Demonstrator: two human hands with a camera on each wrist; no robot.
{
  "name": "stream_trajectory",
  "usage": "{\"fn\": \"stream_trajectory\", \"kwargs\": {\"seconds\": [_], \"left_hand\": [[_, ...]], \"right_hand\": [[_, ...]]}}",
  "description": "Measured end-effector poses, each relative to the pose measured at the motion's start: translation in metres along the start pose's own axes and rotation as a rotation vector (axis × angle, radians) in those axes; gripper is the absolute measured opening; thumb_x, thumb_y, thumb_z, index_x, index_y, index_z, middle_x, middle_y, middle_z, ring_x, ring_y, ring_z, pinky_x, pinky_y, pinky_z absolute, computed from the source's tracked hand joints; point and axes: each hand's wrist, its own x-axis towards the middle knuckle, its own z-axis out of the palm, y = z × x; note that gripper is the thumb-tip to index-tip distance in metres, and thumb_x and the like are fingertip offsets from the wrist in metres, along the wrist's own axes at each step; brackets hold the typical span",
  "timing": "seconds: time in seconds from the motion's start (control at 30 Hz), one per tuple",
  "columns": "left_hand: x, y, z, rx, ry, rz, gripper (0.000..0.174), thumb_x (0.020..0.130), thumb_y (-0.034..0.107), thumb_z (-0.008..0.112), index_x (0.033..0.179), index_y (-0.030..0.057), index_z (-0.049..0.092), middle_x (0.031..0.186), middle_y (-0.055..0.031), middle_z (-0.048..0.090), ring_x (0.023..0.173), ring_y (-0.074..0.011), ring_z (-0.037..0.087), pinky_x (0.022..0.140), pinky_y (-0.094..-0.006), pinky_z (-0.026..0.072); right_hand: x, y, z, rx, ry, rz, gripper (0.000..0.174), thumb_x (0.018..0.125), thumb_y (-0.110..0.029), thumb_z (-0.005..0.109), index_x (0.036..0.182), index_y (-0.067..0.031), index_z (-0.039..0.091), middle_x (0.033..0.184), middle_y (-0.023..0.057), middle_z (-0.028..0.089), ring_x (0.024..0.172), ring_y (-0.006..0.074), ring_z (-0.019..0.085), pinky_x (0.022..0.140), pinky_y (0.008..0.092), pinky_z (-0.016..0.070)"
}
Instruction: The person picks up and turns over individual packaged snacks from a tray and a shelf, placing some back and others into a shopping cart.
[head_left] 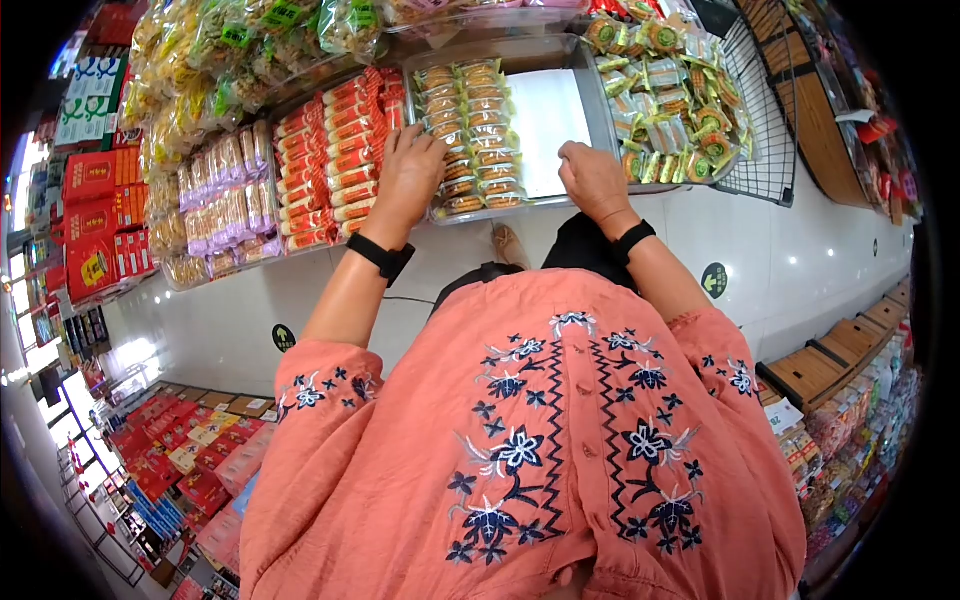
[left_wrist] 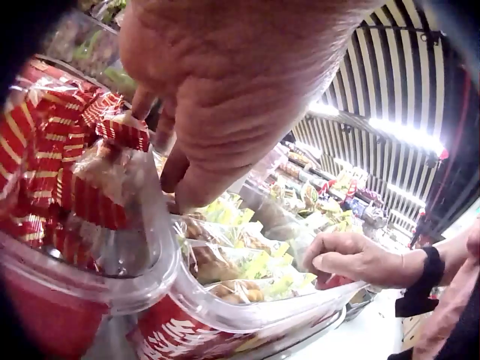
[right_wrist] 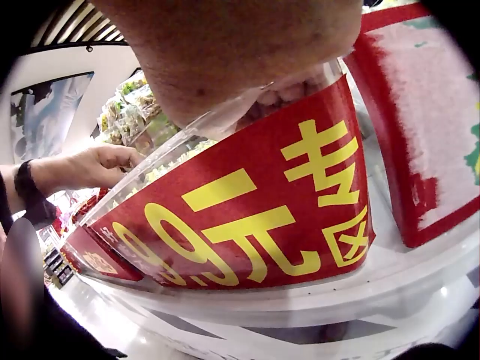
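Two hands here, well apart: left hand (head_left: 413, 172) at two rows of cookies (head_left: 490, 130), right hand (head_left: 597, 182) by one sheet (head_left: 546, 120), any grip impossible to tell.

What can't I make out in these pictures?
- Whether the left hand grips a packet: in the left wrist view, its own palm covers part of the fingers.
- The right hand's fingertips: right wrist view, hidden by the wrist and cut off at the top.
- Any writing on the white sheet: head view, too washed out.
- Small print on the biscuit packets: head view, too small.
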Motion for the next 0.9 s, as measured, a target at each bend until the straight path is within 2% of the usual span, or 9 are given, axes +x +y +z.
{"fn": "stream_trajectory", "kwargs": {"seconds": [0.2,0.4,0.7,0.8,0.9], "left_hand": [[-0.012,0.016,-0.021,-0.153,-0.013,0.011,0.032,0.079,0.013,0.077,0.108,0.0093,0.065,0.108,-0.0104,0.066,0.124,-0.0354,0.054,0.108,-0.0506,0.0384],[-0.018,0.027,-0.023,-0.068,-0.126,-0.005,0.043,0.075,0.014,0.080,0.113,0.0075,0.062,0.112,-0.0121,0.063,0.124,-0.0351,0.053,0.109,-0.0511,0.0378],[-0.017,0.033,-0.021,-0.050,-0.095,-0.021,0.040,0.078,0.011,0.078,0.114,0.0085,0.062,0.109,-0.0116,0.062,0.120,-0.0335,0.054,0.107,-0.0492,0.0389],[-0.012,0.048,-0.029,-0.208,-0.124,-0.054,0.036,0.081,0.009,0.075,0.116,0.0086,0.064,0.110,-0.0109,0.062,0.118,-0.0319,0.055,0.104,-0.0469,0.0402],[-0.011,0.066,-0.030,-0.387,-0.185,0.008,0.035,0.085,0.008,0.070,0.119,0.0089,0.065,0.115,-0.0099,0.064,0.117,-0.0310,0.055,0.100,-0.0448,0.0412]], "right_hand": [[0.000,0.000,0.000,-0.002,-0.005,0.013,0.008,0.087,-0.011,0.060,0.093,-0.0069,0.062,0.084,0.0153,0.068,0.074,0.0391,0.065,0.068,0.0497,0.0514],[0.000,-0.001,-0.001,-0.010,-0.016,0.012,0.009,0.087,-0.012,0.059,0.092,-0.0064,0.063,0.084,0.0157,0.068,0.074,0.0390,0.065,0.069,0.0496,0.0515],[-0.001,0.000,-0.001,0.013,-0.040,0.037,0.011,0.088,-0.014,0.058,0.095,-0.0073,0.064,0.085,0.0151,0.068,0.078,0.0390,0.065,0.070,0.0498,0.0510],[0.000,0.002,-0.001,0.009,-0.044,0.049,0.012,0.088,-0.014,0.058,0.096,-0.0077,0.065,0.086,0.0149,0.069,0.080,0.0389,0.065,0.071,0.0496,0.0508],[-0.001,0.000,-0.002,-0.007,-0.054,0.060,0.013,0.088,-0.014,0.058,0.096,-0.0080,0.065,0.086,0.0151,0.069,0.079,0.0390,0.065,0.071,0.0499,0.0508]]}}
